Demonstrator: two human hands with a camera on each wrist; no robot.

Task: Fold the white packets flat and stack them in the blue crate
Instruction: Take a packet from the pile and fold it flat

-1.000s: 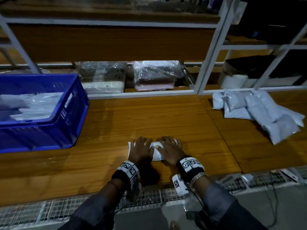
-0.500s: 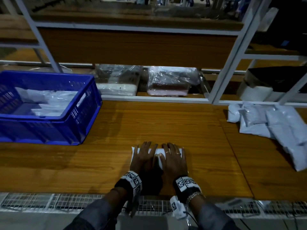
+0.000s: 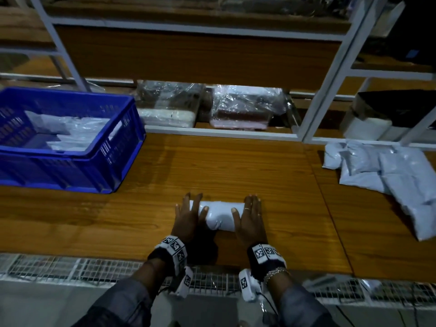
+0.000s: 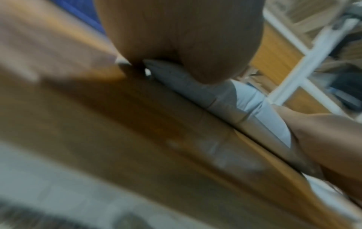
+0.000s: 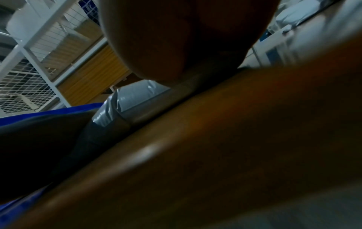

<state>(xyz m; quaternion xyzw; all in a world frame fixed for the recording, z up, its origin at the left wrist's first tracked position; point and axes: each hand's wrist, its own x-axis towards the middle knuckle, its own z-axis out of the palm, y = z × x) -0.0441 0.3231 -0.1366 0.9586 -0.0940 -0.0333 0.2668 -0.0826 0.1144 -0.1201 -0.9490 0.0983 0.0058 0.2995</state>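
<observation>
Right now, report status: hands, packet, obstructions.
Left hand and right hand flat, pressing packet ends. Packet folded on table. Path to blue crate unobstructed.

Crate: table's left, packets inside.
Packet: front centre, between both hands.
Pile: right.

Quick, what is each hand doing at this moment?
Left hand: open, fingers straight, pressing the left end of the white packet.
Right hand: open, fingers straight, pressing its right end.

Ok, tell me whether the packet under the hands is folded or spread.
Folded: the packet is a compact, plump bundle on the table, left hand and right hand pressing its ends.
</observation>
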